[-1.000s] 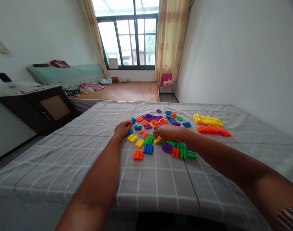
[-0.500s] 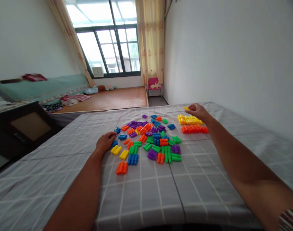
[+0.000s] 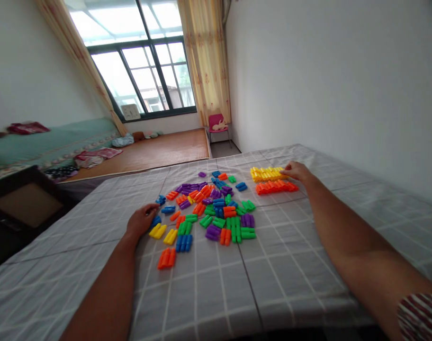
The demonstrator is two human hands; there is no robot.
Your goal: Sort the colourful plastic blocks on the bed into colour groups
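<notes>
My right hand is closed in a pinch at the right end of a row of yellow plastic building blocks, with its fingertips on a yellow block there. Just in front of that row lies a row of orange blocks. My left hand rests on the cloth at the left of the loose pile, its fingers curled; whether anything is inside them is hidden. Blue blocks lie right beside its fingertips, and a yellow block is just in front.
Loose purple, green, blue and orange blocks spread over the middle of the grey checked cloth. A wall runs along the right. Beyond are a bed, a pink chair and a dark cabinet.
My right hand has brought the yellow block down to the right end of the yellow row. The left hand stays beside the blue blocks. The whole view has shifted and tilted slightly.
</notes>
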